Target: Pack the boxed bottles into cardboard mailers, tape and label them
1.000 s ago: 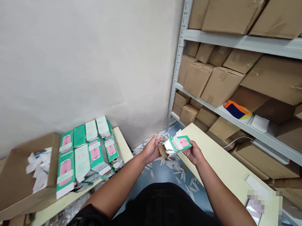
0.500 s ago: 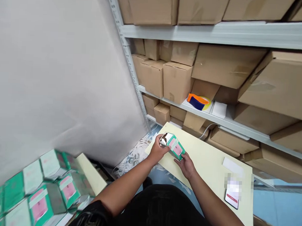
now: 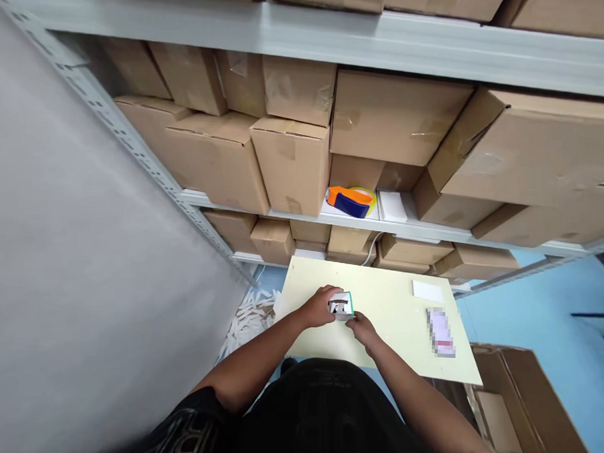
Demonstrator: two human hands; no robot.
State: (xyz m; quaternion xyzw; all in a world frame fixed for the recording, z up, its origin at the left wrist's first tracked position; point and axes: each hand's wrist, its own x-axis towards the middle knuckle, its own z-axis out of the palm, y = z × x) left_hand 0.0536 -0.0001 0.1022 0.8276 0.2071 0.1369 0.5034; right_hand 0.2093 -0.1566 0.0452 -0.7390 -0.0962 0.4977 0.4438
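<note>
Over the pale yellow table (image 3: 388,324) I hold a small green and white carton (image 3: 342,304) between my two hands. Its end faces up at me, with white flaps and a dark gap showing. My left hand (image 3: 321,307) is wrapped round the carton's left side, fingers at the far edge and thumb near the front. My right hand (image 3: 363,328) grips the lower right corner, and its fingertips are partly hidden. The carton's printed side is out of sight from this angle.
A phone (image 3: 441,333) and a white card or small box (image 3: 427,291) lie on the table's right. Behind stands a metal shelf (image 3: 290,42) of cardboard boxes with an orange and blue tape dispenser (image 3: 352,200). Paper strips (image 3: 248,317) litter the floor; an open cardboard box (image 3: 525,396) stands right.
My view has swung to the right, so the stacked green cartons at left are out of sight. The carton has been turned from lying tilted, printed side showing, to end-up.
</note>
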